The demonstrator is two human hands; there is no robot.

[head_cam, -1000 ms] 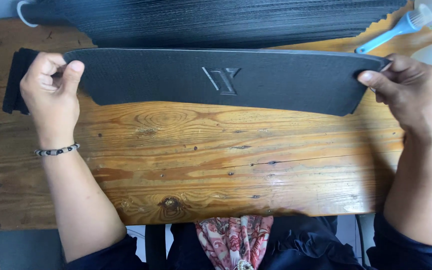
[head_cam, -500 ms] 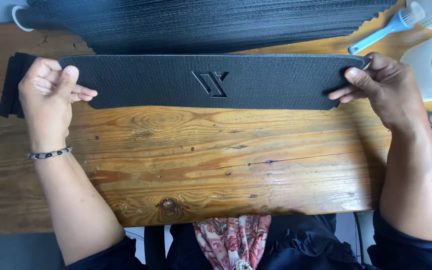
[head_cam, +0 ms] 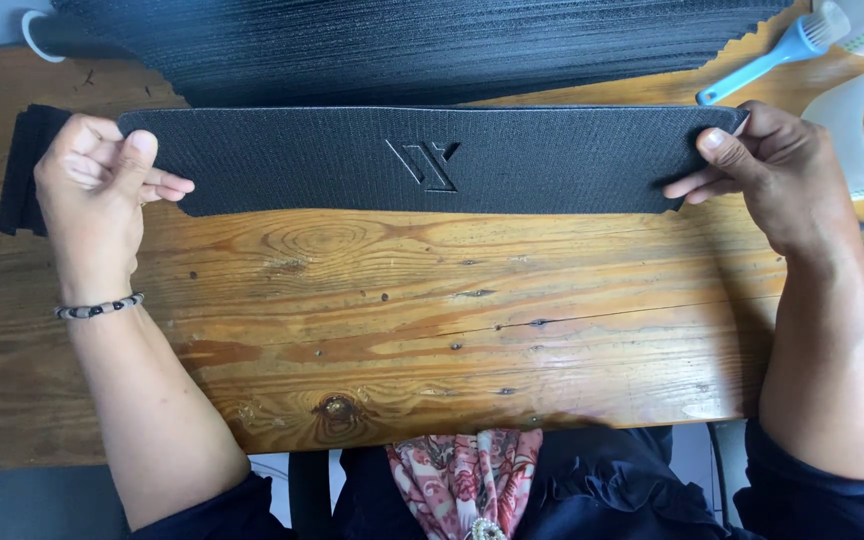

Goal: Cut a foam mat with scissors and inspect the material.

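While both hands pinch its ends | black textured strip (head_cam: 432,160) flat, embossed mark centred | left hand (head_cam: 97,190), right hand (head_cam: 782,175)

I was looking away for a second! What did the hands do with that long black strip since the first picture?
The left hand loosened: its fingers, curled over the black strip's end before, now point along it, thumb on top. The strip straightened from a slight bow. The right hand kept its pinch on the other end. The wooden table, black stack and blue brush stayed.
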